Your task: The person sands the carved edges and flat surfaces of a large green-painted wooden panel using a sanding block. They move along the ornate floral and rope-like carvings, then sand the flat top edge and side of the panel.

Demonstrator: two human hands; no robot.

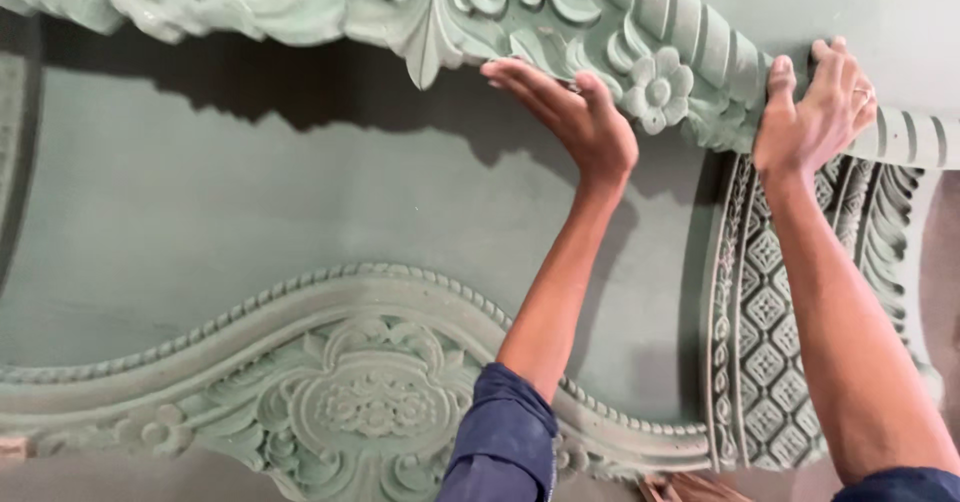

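Observation:
A long carved ornamental moulding (420, 7), pale green with leaves, a flower and a fluted roll, runs across the top of a flat green panel (250, 202). My left hand (575, 112) presses flat against the moulding's lower edge beside the carved flower (657, 89), fingers together and extended. My right hand (815, 107) is cupped over the fluted roll (700, 32) further right, fingers over its top; a ring shows on one finger. Neither hand lifts anything free.
A curved carved border with a beaded rim and floral medallion (370, 402) fills the lower part of the panel. A vertical carved strip with a diamond lattice (765, 312) stands under my right arm. Another green edge (15, 142) shows at far left.

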